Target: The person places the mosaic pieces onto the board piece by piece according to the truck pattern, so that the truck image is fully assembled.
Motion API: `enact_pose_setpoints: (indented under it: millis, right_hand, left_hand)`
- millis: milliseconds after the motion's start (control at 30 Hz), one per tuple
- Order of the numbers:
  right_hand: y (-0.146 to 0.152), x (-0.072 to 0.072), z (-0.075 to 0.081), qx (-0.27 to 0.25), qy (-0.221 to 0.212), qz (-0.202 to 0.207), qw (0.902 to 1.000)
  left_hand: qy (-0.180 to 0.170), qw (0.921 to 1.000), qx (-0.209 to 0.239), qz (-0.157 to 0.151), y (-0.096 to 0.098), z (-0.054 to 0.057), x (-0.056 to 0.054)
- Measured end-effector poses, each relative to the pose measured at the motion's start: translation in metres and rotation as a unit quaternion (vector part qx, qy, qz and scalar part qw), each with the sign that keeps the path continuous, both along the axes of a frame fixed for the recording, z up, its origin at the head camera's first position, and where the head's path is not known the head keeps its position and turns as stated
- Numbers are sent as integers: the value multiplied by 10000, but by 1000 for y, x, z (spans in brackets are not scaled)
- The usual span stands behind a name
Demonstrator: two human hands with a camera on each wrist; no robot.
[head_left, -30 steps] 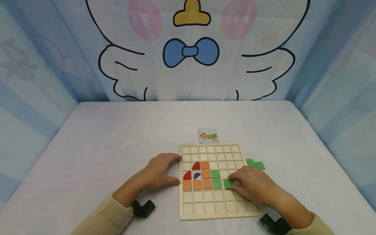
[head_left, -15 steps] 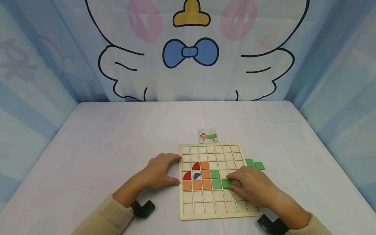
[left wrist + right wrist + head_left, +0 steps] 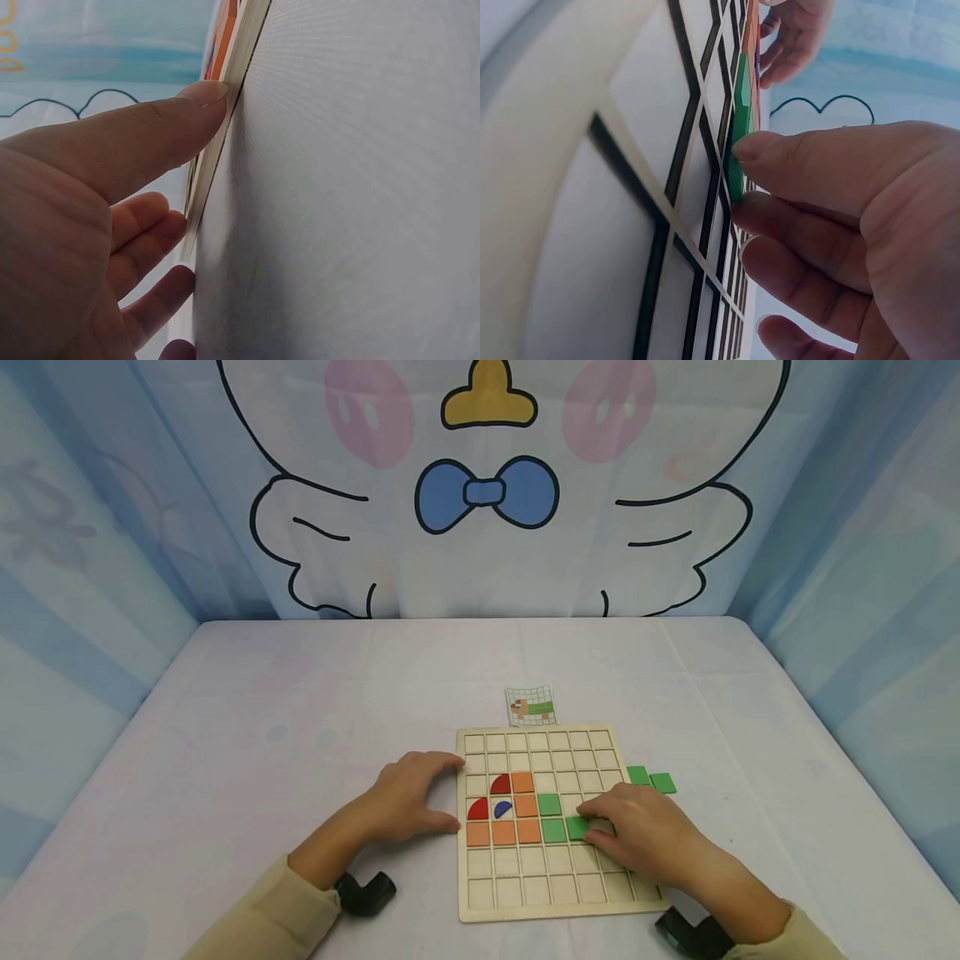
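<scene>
A wooden grid board [image 3: 517,890] lies on the table with coloured tiles in its cells. My right hand [image 3: 647,828] pinches a green square tile [image 3: 576,828] between thumb and index finger, low over the cell right of another green tile [image 3: 553,831]. In the right wrist view the thumb tip lies on the held tile's face. My left hand [image 3: 405,797] touches the board's left edge, thumb and index finger spread apart along it. The left wrist view shows the thumb [image 3: 202,94] against the board's side, fingers loosely bent.
Orange tiles [image 3: 503,833], red quarter-circle tiles [image 3: 477,810] and a blue half-circle tile [image 3: 503,810] fill cells on the left. Two green tiles [image 3: 662,783] lie beyond the board's right edge. A small picture card [image 3: 531,705] sits behind the board. Curtains [image 3: 480,568] enclose the table.
My right hand has moved slightly left with the green tile, bringing it beside the placed green tile; the tile has barely moved in the last half second. My left hand stays still.
</scene>
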State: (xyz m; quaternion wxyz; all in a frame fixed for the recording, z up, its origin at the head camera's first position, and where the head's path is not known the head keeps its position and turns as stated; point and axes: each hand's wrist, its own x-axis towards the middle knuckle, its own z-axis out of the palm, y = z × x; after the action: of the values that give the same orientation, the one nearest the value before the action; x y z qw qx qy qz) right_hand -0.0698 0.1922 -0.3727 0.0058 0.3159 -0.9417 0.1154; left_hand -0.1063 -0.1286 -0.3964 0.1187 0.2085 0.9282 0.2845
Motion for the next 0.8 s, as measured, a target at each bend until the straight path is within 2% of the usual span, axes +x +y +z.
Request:
enact_pose_setpoints:
  millis: [167, 300, 533, 800]
  right_hand:
    - [1, 0, 1, -1, -68, -59, 10000]
    - [5, 0, 3, -76, -110, -267, 9996]
    - [22, -8, 11, -358, -120, -856, 9956]
    - [44, -22, 12, -283, -223, -1468, 9885]
  left_hand:
    - [-4, 10000, 1, 12, 0, 0, 0]
    - [4, 10000, 44, 5, -1, -1, 0]
    - [14, 10000, 53, -11, -1, -1, 1]
    - [32, 10000, -3, -5, 0, -1, 1]
